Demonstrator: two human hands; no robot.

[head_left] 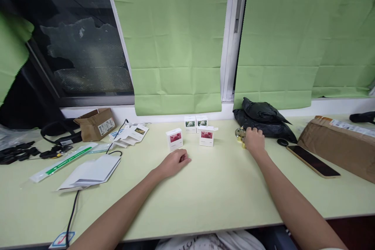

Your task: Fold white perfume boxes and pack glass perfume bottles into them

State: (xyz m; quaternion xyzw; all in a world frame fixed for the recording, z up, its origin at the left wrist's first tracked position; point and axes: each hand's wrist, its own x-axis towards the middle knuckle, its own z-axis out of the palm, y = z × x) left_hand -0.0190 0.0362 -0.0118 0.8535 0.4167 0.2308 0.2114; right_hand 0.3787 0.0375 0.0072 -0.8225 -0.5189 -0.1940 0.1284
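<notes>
My left hand (175, 162) rests on the pale green table (211, 187) with its fingers curled in and nothing visible in them, just in front of a small white box with a red picture (174, 139). A second such box (206, 136) stands to the right with its flap open. Two white boxes with green pictures (195, 123) stand behind them by the wall. My right hand (253, 140) is closed around a small gold and glass object (240, 134), possibly a little bottle, next to a black plastic bag (263, 121).
A black phone (313, 161) and a small black round item (283, 142) lie to the right, beside a brown parcel (336, 144). At left are an open cardboard box (96, 124), leaflets (130, 133), white sheets (93, 170), a black cable, a long packet and black headphones (55, 134).
</notes>
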